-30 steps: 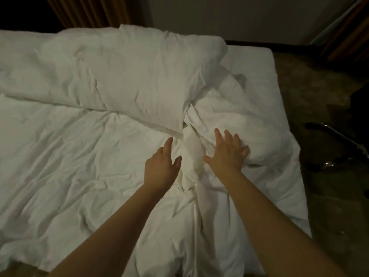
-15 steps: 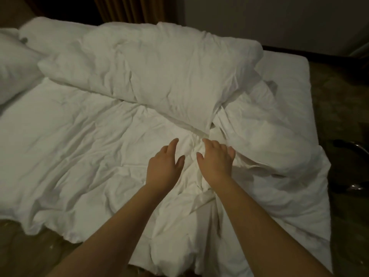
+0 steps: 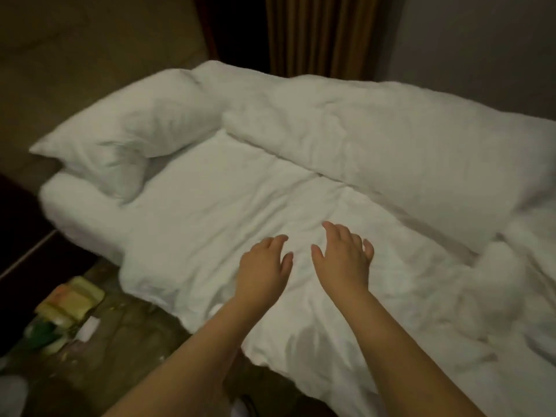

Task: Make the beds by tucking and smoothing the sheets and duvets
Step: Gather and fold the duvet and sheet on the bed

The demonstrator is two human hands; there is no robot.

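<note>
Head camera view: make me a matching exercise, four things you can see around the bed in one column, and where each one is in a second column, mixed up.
Things
1. pillow
2. curtain
3. yellow packets
4. left hand

Places
A. down on the floor
B. open, over the white duvet
C. lying at the upper left
D. hanging at the top, brown

Pairs: 1-C, 2-D, 3-A, 4-B
</note>
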